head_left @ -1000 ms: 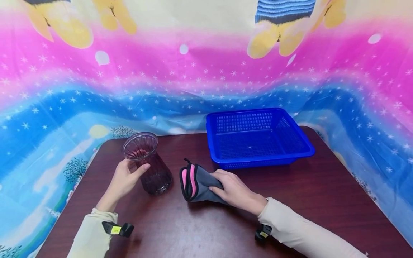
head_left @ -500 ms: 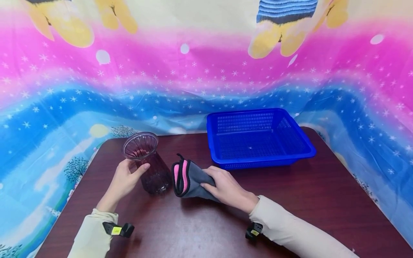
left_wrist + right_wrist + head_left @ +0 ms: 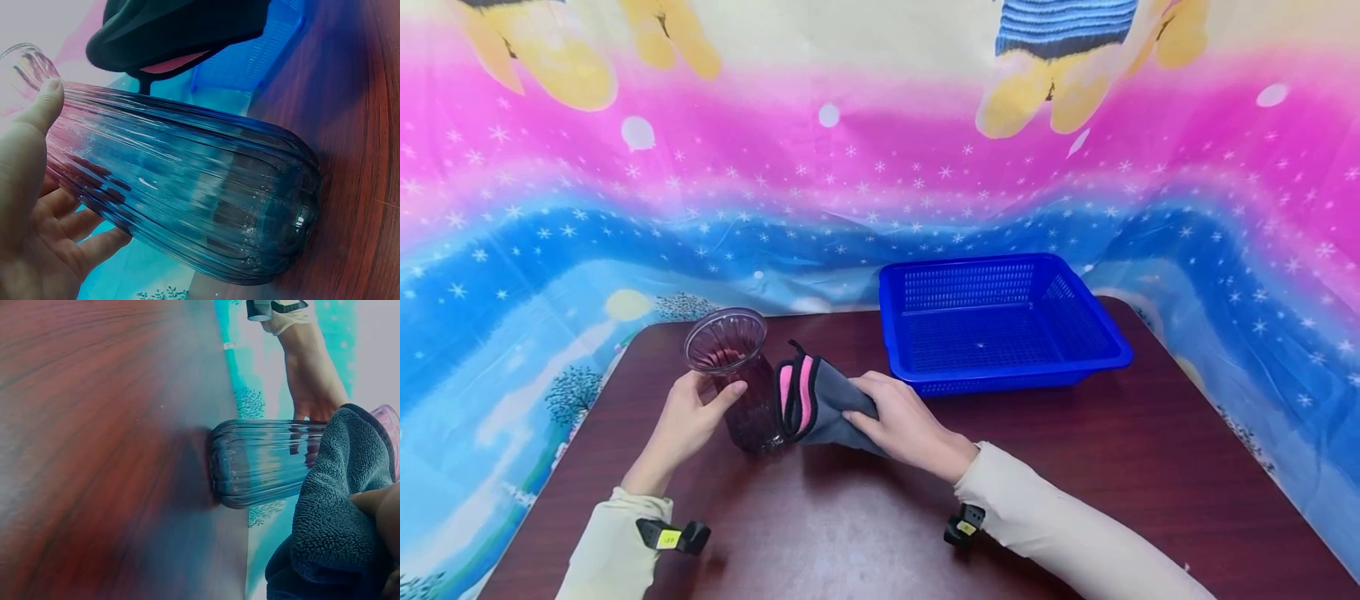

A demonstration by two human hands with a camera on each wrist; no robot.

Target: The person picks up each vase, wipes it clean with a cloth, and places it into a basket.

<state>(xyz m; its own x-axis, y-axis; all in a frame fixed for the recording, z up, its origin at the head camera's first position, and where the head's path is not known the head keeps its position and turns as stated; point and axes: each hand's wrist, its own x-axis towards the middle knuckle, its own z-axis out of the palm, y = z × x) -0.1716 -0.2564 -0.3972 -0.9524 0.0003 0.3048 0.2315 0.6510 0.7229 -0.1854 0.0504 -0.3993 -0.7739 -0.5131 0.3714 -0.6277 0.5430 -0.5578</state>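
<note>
A clear ribbed glass vase (image 3: 749, 410) with a flared rim is at the left of the table in the head view. My left hand (image 3: 683, 423) grips it round the neck, thumb on the near side and fingers behind. Whether its base touches the table I cannot tell. My right hand (image 3: 908, 423) pinches a folded grey cleaning cloth (image 3: 835, 407) with pink inside and black edging. The cloth's folded end overlaps the vase's right side in the head view. In the left wrist view, a dark gap-side edge of the cloth (image 3: 181, 34) hangs beside the vase (image 3: 169, 169).
A blue plastic basket (image 3: 1000, 371) with perforated walls stands at the back right of the dark red-brown table (image 3: 1112, 492). A patterned curtain (image 3: 820, 183) hangs behind and along both sides of the table.
My right hand has moved left and slightly away from me with the cloth, bringing it up to the vase. The left hand and the vase have stayed nearly in place.
</note>
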